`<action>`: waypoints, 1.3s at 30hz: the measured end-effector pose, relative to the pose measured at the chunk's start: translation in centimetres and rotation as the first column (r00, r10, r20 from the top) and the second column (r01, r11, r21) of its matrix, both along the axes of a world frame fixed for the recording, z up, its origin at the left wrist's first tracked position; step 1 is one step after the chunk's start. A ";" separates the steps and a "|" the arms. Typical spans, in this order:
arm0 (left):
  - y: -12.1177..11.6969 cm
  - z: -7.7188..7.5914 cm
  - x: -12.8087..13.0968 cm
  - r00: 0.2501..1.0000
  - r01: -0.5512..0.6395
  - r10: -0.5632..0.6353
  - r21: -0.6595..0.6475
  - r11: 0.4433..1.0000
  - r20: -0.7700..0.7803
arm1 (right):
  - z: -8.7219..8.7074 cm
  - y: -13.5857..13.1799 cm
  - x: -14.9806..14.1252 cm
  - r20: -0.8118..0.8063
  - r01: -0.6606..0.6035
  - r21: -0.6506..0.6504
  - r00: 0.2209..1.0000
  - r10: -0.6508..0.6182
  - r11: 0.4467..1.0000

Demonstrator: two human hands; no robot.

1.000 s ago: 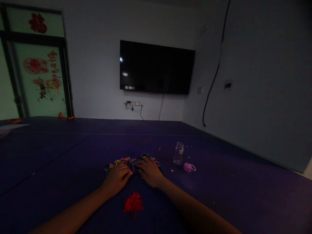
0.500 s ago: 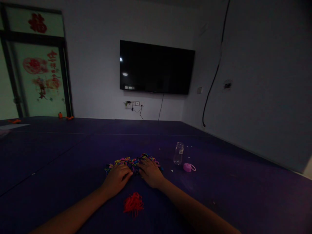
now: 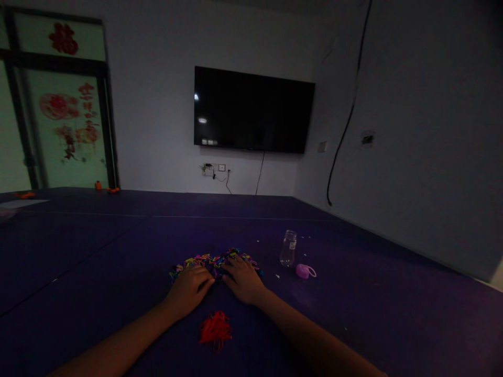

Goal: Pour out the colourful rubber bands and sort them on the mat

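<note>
My left hand (image 3: 190,289) lies palm down on the near left part of a pile of small multicoloured elastic bands (image 3: 201,258). Its fingers are bent over the bands, with the thumb apart; the fingertips are partly hidden. On the right part of the same pile rests my right hand (image 3: 243,279), fingers spread and reaching over the bands. Neither hand visibly grips a band. Closer to me, between my forearms, is a separate small heap of red bands (image 3: 216,330).
Right of the pile a clear bottle (image 3: 288,250) stands upright and uncapped, a pink lid with a loop (image 3: 303,270) beside it. White scraps dot the purple surface (image 3: 118,251). Small orange objects (image 3: 112,190) lie far left, near the door. A television (image 3: 253,110) hangs on the far wall.
The view has shifted very slightly. Both hands stay on the pile in nearly the same pose, and the bands, bottle and lid keep their places.
</note>
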State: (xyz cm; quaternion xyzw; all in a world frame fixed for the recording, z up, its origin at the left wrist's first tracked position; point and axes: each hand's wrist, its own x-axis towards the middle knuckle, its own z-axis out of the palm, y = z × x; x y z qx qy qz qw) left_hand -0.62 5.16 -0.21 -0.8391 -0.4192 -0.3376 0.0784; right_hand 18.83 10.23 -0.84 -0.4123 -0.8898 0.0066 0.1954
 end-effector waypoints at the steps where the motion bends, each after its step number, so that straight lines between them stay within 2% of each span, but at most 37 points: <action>1: 0.0 0.0 0.0 1.000 -0.002 0.002 0.002 1.000 -0.001 | 0.0 0.0 0.0 0.002 0.000 -0.005 1.000 0.000 1.000; 14: -0.1 0.1 -0.1 1.000 0.001 -0.001 -0.016 1.000 -0.001 | 0.7 -0.1 -0.1 0.018 -0.021 0.029 1.000 0.020 0.999; 28: 0.4 -0.4 -0.5 0.999 0.032 -0.032 0.016 0.999 0.012 | 1.1 -0.4 -0.3 0.019 -0.026 0.039 0.999 0.025 0.999; 31: 0.4 -0.4 -0.5 1.000 0.029 -0.029 0.016 0.999 0.011 | 1.3 -0.4 -0.4 -0.019 -0.021 0.059 1.000 0.022 0.998; 34: 0.3 -0.3 -0.4 1.000 0.002 -0.002 0.011 1.000 -0.004 | 1.4 -0.5 -0.2 -0.114 -0.067 0.121 0.990 0.081 0.990; 36: 0.2 -0.2 -0.3 1.000 -0.011 0.012 0.014 1.000 -0.013 | 1.5 -0.8 -0.2 -0.166 -0.130 0.192 0.973 0.162 0.973; 39: 0.2 -0.1 -0.3 1.000 -0.012 0.012 0.030 0.999 -0.007 | 1.5 -1.5 -0.2 -0.141 -0.263 0.266 0.941 0.307 0.927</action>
